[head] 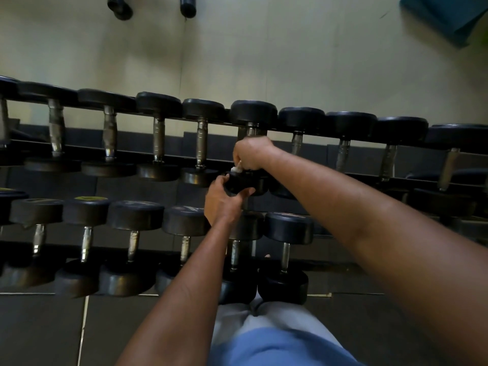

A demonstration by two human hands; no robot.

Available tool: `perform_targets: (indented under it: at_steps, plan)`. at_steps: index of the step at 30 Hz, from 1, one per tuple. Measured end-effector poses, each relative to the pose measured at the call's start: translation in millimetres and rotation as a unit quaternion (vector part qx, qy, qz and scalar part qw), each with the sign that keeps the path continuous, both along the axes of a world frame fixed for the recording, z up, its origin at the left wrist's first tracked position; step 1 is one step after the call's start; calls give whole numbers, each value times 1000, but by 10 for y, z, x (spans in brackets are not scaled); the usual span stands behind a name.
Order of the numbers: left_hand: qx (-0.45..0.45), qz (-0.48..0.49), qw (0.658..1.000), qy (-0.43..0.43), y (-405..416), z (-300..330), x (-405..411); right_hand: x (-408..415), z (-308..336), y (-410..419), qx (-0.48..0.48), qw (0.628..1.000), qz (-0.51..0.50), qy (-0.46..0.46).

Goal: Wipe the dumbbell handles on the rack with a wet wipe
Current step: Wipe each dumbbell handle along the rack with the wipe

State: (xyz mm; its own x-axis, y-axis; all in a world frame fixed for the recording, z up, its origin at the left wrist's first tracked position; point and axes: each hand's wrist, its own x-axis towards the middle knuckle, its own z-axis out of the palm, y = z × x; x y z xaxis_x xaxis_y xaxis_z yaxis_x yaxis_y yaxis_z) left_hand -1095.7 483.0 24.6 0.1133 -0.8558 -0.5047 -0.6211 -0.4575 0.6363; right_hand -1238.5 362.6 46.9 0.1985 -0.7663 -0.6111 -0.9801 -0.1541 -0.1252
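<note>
Pale wall (237, 48) behind, dark floor (39, 334) below; two-tier rack (184, 155) full of black dumbbells.

Right hand (252, 153) clenched round upper-tier dumbbell handle (249, 132), wet wipe (236, 169) peeking white under fist. Left hand (220, 200) grasps near head (241, 182) of same dumbbell, steadying.

Judgement: dumbbell heavy, rigid, may roll, so leave seated. Wipe soft, damp, slippery; wrap round knurled steel, twist.

pale cream wall (237, 48) behind everything, dark rubber floor tiles (39, 334) down below, a teal box-looking thing (443, 17) top right corner, two black tube ends (120, 6) poking in up top
</note>
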Motion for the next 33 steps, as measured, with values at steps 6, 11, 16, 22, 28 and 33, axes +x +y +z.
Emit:
perform_targets:
  at_steps: [6,11,16,22,28,33]
  plan:
    - [-8,-22,1000,-5,3,3,11,-86,-59,226,25,977,-177,-113]
    - [-9,-52,999,-2,-11,-29,46,-327,21,743,-14,799,-490,-348]
    - [-30,-82,995,-53,95,125,-56,-661,235,1350,-49,679,-575,-453]
    - [-56,-124,991,-8,588,406,-396,-1125,502,1983,-77,630,-589,-501]
    - [-75,-128,989,-4,1091,704,-735,-1425,806,2460,-91,627,-568,-525]
    - [-71,-118,991,-2,1279,839,-944,-1623,1002,2695,-82,628,-564,-530]
